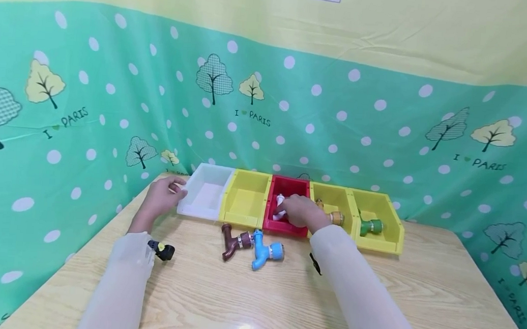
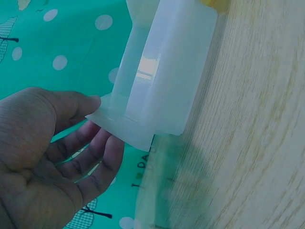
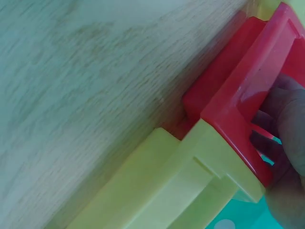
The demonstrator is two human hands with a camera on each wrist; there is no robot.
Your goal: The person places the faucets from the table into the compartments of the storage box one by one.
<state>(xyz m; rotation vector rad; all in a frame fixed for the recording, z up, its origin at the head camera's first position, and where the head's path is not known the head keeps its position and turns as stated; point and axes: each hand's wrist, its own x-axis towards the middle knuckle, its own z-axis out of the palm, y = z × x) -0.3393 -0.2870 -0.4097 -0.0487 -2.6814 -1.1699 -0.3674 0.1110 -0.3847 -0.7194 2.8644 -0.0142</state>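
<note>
My left hand (image 1: 162,195) is at the left end of the bin row, thumb and fingers pinching the rim of the translucent white bin (image 2: 167,71). My right hand (image 1: 303,211) reaches down into the red bin (image 1: 286,229), where its fingers grip a white tap (image 1: 280,200); the palm hides part of it. In the right wrist view the fingers (image 3: 269,121) are behind the red wall and the tap is hidden. On the table before the bins lie a brown tap (image 1: 232,244) and a blue tap (image 1: 262,252), close side by side.
An orange tap (image 1: 335,218) lies in the yellow bin right of the red one, a green tap (image 1: 371,226) in the yellow bin at the right end. Another yellow bin (image 1: 245,194) stands between white and red. A green and yellow patterned cloth (image 1: 340,119) hangs behind the wooden table (image 1: 217,304).
</note>
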